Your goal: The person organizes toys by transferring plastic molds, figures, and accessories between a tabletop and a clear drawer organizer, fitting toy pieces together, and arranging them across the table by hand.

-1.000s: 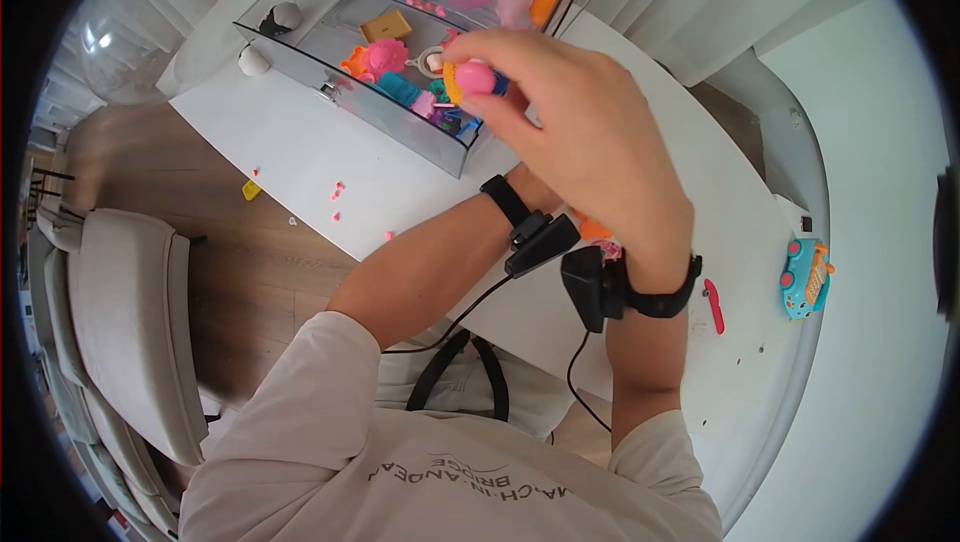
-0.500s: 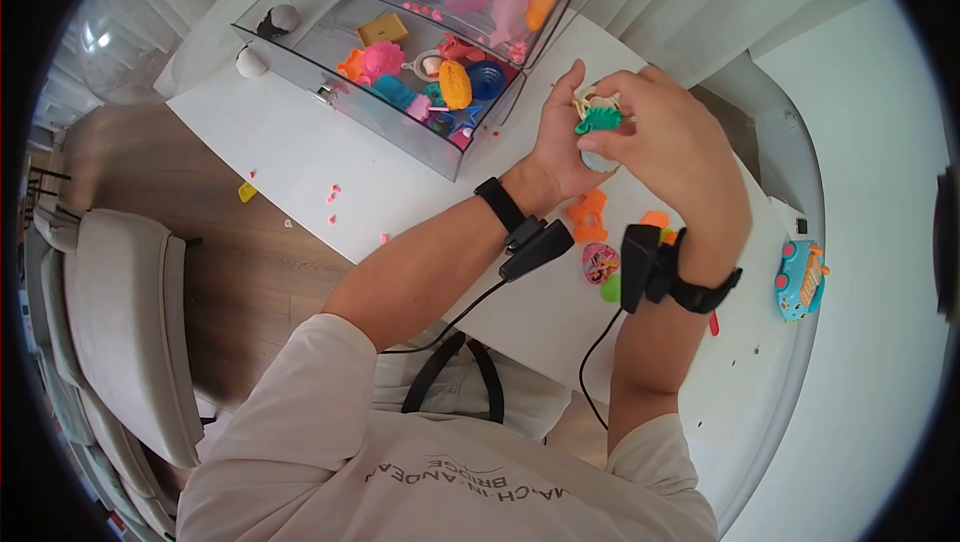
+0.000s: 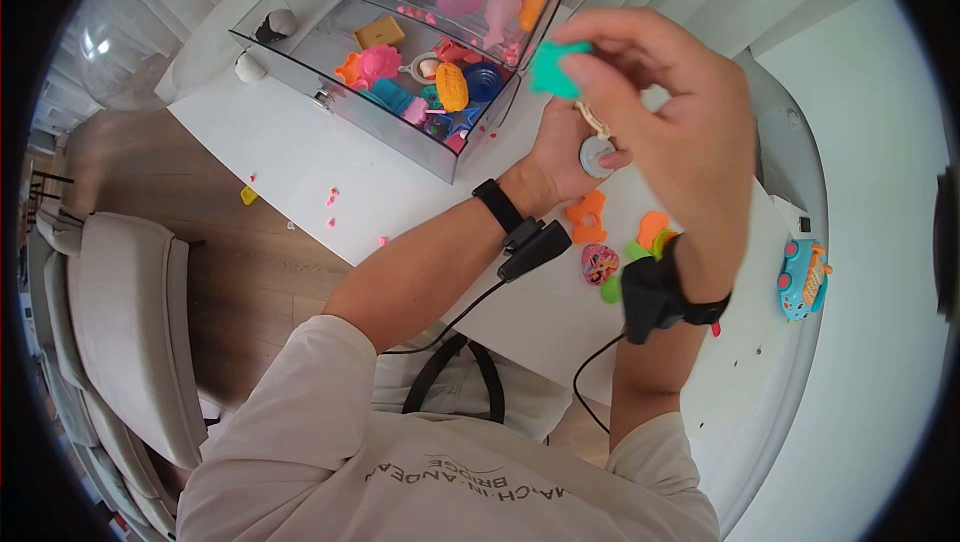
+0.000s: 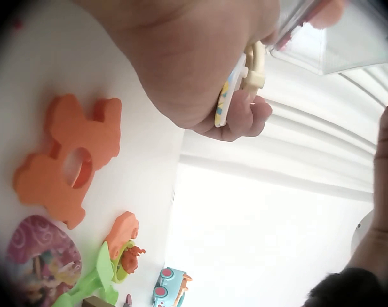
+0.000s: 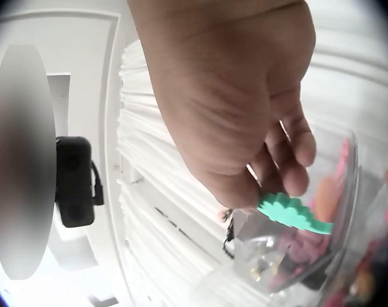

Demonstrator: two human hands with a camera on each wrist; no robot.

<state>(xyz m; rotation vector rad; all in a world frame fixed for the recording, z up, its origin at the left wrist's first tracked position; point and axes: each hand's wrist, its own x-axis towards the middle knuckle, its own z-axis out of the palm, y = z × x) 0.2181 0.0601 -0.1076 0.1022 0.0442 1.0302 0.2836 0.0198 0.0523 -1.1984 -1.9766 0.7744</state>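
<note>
My right hand [image 3: 640, 72] is raised above the table and pinches a small teal-green scalloped piece [image 3: 552, 67] beside the clear toy box [image 3: 420, 137]. The same teal-green piece [image 5: 293, 211] shows at the fingertips in the right wrist view. Below it, my left hand [image 3: 560, 157] rests on the white table [image 3: 300, 142] and grips a round disc toy with a cream part [image 3: 596, 147]. In the left wrist view the disc toy [image 4: 235, 86] sits edge-on between the curled fingers.
The clear box holds several colourful toys. On the table by my wrists lie an orange cutout [image 3: 587, 216], a round pink picture disc [image 3: 599, 263], green and orange pieces [image 3: 645, 237] and a blue toy [image 3: 805, 277]. A grey chair [image 3: 120, 332] stands at the left.
My right hand took the teal piece off the toy in my left hand and lifted it up toward the box. Earlier it had dropped a pink-and-orange toy there.
</note>
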